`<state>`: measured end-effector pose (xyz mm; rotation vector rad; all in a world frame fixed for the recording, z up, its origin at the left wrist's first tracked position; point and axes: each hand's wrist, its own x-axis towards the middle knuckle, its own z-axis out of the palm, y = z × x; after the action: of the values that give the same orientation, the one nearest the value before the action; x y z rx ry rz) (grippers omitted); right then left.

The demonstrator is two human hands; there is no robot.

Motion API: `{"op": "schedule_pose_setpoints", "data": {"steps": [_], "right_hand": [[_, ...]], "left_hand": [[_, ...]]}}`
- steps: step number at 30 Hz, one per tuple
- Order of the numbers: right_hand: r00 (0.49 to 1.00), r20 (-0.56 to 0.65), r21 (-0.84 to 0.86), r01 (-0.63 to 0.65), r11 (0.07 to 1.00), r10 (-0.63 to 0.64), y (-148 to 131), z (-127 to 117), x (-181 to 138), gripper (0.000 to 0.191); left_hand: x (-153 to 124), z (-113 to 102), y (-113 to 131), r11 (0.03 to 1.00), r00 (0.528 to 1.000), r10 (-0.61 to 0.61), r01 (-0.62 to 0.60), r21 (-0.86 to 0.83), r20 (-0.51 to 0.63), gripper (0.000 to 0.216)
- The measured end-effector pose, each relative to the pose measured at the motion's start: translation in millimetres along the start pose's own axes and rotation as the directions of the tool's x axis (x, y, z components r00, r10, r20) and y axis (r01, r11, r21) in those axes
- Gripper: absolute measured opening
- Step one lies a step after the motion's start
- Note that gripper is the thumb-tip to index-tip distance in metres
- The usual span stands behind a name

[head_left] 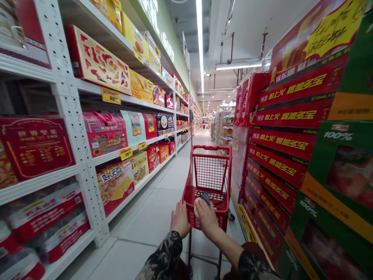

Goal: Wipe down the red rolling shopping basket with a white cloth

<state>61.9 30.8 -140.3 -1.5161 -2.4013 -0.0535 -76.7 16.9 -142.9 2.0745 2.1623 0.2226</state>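
Observation:
A red shopping cart [210, 177] stands in front of me in a supermarket aisle. My left hand [180, 218] rests on the near rim of its basket, fingers curled over the edge. My right hand [207, 218] is also on the cart's near edge and is closed round a small pale round object [198, 204] with a dark part beside it. What that object is I cannot make out. Both forearms wear dark patterned sleeves.
White shelves [70, 101] full of boxed snacks and gift packs line the left side. Stacked red drink cartons [279, 147] and green cartons [340, 175] crowd the right. The pale tiled floor [151, 217] runs ahead down the aisle.

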Motion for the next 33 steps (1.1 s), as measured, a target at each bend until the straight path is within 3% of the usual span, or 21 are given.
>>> {"op": "schedule_pose_setpoints", "data": {"steps": [3, 5, 8, 13, 17, 22, 26, 30, 33], "right_hand": [[0.999, 0.009, 0.018, 0.045, 0.999, -0.045, -21, -1, 14, 0.052], [0.997, -0.004, 0.013, 0.082, 0.997, -0.082, -20, -3, 13, 0.052], [0.994, -0.028, -0.023, 0.103, 0.994, -0.104, 5, -5, -4, 0.056], [0.995, -0.099, -0.071, 0.003, 0.997, -0.010, 46, -6, -32, 0.063], [0.995, -0.096, -0.059, -0.027, 0.998, 0.021, 24, -5, -22, 0.061], [0.996, -0.051, -0.008, 0.069, 0.998, -0.070, -21, 2, 4, 0.054], [0.990, -0.074, -0.002, 0.116, 0.993, -0.116, -8, 3, -6, 0.055], [0.994, -0.106, -0.019, 0.011, 1.000, -0.013, 14, -2, -27, 0.057], [0.993, -0.116, -0.005, 0.005, 1.000, -0.005, 4, -1, -26, 0.055]], "left_hand": [[-4, -8, -3, 1.000, 1.000, 0.028, -0.028, 0.014, 0.012, 0.080], [-6, -14, -5, 0.997, 0.998, 0.062, -0.062, 0.039, 0.003, 0.081], [-6, -17, -7, 0.991, 0.994, 0.112, -0.111, 0.074, -0.002, 0.080], [-8, -10, -3, 0.987, 0.991, 0.136, -0.135, 0.089, -0.007, 0.081], [-15, -10, 3, 0.987, 0.989, 0.147, -0.148, 0.070, 0.007, 0.081], [-14, -8, -2, 0.992, 0.994, 0.102, -0.100, 0.074, -0.027, 0.077], [-9, 4, -15, 0.998, 0.998, 0.045, -0.043, 0.043, -0.037, 0.082], [-13, 13, -16, 1.000, 0.998, 0.000, -0.001, -0.019, -0.058, 0.084], [-18, 13, -6, 0.999, 0.997, 0.005, -0.009, -0.041, -0.080, 0.082]]}}
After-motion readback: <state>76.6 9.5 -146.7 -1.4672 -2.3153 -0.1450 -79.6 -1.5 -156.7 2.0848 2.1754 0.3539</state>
